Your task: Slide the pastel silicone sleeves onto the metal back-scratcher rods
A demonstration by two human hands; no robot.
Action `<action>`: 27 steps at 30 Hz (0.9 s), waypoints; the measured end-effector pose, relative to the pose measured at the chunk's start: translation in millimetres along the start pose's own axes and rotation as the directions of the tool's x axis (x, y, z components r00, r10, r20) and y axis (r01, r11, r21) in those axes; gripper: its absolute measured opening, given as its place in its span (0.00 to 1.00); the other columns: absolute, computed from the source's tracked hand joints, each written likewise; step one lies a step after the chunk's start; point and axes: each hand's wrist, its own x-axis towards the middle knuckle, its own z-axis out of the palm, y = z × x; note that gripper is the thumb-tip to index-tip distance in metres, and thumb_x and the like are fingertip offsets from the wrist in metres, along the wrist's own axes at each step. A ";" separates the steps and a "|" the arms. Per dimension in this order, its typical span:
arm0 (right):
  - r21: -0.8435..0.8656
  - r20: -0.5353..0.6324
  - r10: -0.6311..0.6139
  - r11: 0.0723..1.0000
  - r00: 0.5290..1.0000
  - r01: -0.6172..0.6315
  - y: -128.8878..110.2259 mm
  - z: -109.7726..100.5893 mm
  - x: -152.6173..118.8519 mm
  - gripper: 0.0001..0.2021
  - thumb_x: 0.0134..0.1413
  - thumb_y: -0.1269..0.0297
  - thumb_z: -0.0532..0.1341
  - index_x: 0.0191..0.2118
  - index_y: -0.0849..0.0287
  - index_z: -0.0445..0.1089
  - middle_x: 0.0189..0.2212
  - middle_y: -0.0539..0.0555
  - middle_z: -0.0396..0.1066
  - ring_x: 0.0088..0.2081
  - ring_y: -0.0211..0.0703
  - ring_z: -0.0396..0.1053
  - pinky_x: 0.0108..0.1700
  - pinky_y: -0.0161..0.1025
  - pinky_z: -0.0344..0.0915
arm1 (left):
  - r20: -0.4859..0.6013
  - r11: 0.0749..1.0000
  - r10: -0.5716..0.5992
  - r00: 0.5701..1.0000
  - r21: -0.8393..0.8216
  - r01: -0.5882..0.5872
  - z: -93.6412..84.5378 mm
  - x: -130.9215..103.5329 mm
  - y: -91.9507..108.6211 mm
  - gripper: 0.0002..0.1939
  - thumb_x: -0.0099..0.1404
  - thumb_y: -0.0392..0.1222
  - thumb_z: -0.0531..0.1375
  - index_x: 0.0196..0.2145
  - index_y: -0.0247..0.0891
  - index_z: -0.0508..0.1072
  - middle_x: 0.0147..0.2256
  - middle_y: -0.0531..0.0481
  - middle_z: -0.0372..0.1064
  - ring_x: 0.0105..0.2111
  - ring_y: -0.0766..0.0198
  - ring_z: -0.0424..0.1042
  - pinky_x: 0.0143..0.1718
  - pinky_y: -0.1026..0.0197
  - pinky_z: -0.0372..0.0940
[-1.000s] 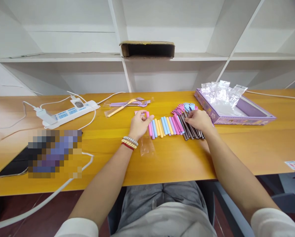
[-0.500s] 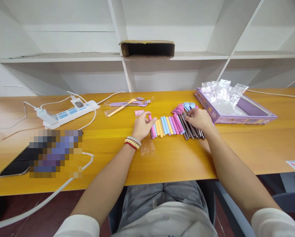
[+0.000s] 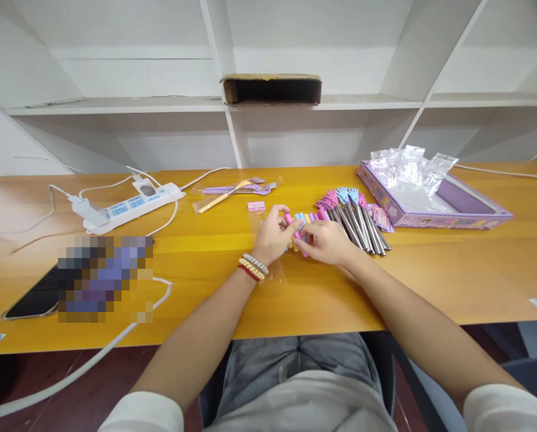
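Left hand (image 3: 272, 235), mine: thumb and fingers pinched on one pink stick (image 3: 288, 218), slanting above the table (image 3: 205, 282). Right hand (image 3: 326, 241), mine: fingers bunched against the same stick; whether they grip it, I cannot tell. Coloured sticks (image 3: 314, 216): a row, partly hidden behind my hands. Metal rods (image 3: 366, 231), pink and blue hand-shaped heads: right of the row. Purple tray (image 3: 452, 221): farther right, holding clear bags (image 3: 407, 180).
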 end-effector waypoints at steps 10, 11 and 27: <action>-0.147 -0.043 0.360 0.920 0.932 -0.363 11.7 -6.2 3.3 0.13 0.53 0.57 0.54 0.30 0.59 0.70 0.26 0.54 0.73 0.29 0.42 0.69 0.33 0.34 0.57 | 0.007 0.952 0.046 0.999 0.302 -0.046 -7.2 4.9 -4.5 0.22 0.63 0.48 0.57 0.52 0.38 0.61 0.41 0.44 0.71 0.39 0.60 0.71 0.41 0.58 0.64; -0.198 -0.054 0.402 0.893 0.914 -0.404 14.0 -6.5 3.9 0.13 0.53 0.56 0.54 0.31 0.59 0.71 0.26 0.55 0.74 0.30 0.43 0.70 0.33 0.35 0.58 | 0.007 0.914 0.049 0.999 0.404 -0.047 -9.2 6.0 -6.0 0.20 0.62 0.47 0.58 0.51 0.38 0.63 0.43 0.43 0.70 0.41 0.58 0.70 0.43 0.57 0.64; -0.381 -0.024 0.622 0.718 0.782 -0.583 18.2 -4.1 12.5 0.20 0.53 0.50 0.54 0.38 0.60 0.74 0.33 0.64 0.75 0.36 0.53 0.74 0.38 0.42 0.65 | 0.184 0.735 0.065 0.981 0.657 -0.172 -10.5 6.9 -18.8 0.13 0.62 0.46 0.56 0.42 0.37 0.69 0.42 0.44 0.67 0.45 0.55 0.68 0.49 0.54 0.61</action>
